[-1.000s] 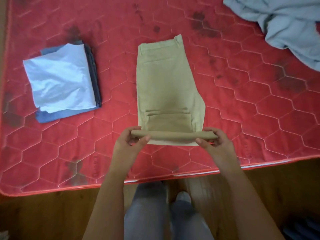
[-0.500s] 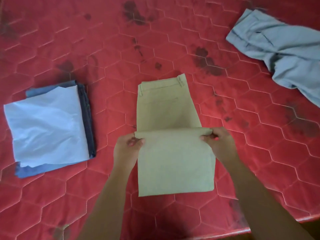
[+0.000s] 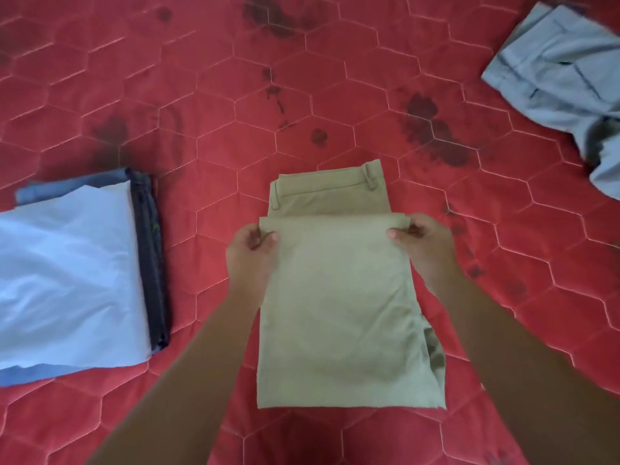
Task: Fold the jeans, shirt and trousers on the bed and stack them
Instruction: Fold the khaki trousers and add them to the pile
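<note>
Khaki trousers (image 3: 339, 297) lie in the middle of the red mattress (image 3: 208, 105), their lower part folded up over the seat. My left hand (image 3: 251, 250) pinches the left corner of the folded edge. My right hand (image 3: 422, 243) pinches the right corner. That edge sits just short of the waistband, which still shows beyond it. At the left, a folded light-blue shirt (image 3: 63, 280) rests on folded dark jeans (image 3: 151, 256).
A crumpled grey-blue garment (image 3: 563, 82) lies at the far right of the mattress. Dark stains mark the quilted cover beyond the trousers.
Both hands have carried the trousers' lower edge away from me, up over the seat towards the waistband. The camera has moved closer over the bed.
</note>
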